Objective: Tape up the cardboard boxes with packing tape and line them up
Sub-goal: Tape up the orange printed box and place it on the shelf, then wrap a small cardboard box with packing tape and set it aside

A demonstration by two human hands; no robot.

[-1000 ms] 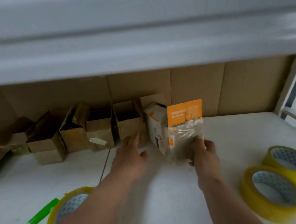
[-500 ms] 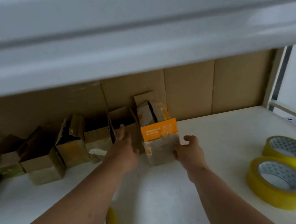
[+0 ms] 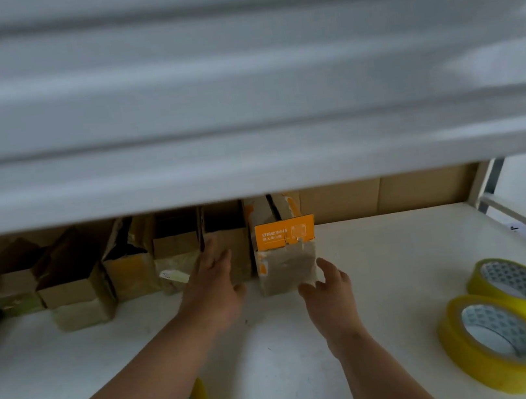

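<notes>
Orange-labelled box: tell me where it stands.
The orange-labelled box stands at the right end of the box row, by the cardboard back wall, right hand touching it.

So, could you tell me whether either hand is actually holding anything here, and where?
Nothing is gripped. The right hand touches the lower right corner of the orange box with loose fingers; the left hand lies flat against the brown box beside it.

Both hands open beside orange-flap box (image 3: 285,257).
</notes>
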